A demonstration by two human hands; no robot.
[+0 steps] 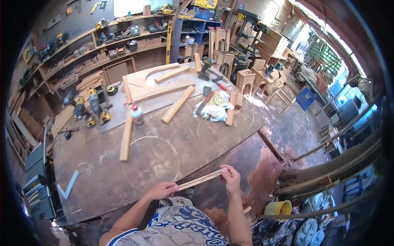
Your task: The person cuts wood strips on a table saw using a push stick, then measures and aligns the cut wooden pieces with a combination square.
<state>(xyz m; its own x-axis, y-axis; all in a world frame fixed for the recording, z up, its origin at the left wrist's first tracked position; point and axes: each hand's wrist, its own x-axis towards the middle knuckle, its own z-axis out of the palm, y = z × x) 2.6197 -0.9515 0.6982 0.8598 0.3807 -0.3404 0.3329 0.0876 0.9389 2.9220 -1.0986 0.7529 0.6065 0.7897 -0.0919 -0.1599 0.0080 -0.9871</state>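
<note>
A narrow wooden strip (200, 180) with a groove-like line along its length spans between my hands, just off the near edge of the workbench. My left hand (163, 190) is closed on its left end. Higher and to the right, my right hand (230, 179) grips the other end between thumb and fingers. The strip tilts up toward the right. On the workbench (156, 164) beyond lie a long wooden bar (126, 139) and a shorter wooden bar (178, 104). A white bottle with a red cap (137, 116) stands beside the long bar.
Cordless drills (95, 107) lie at the bench's left, near a light blue angled piece (68, 185). A curved wooden panel (160, 91), a white cloth (213, 109) and a red-handled hammer (220, 84) occupy the far side. A yellow bucket (278, 209) is at lower right.
</note>
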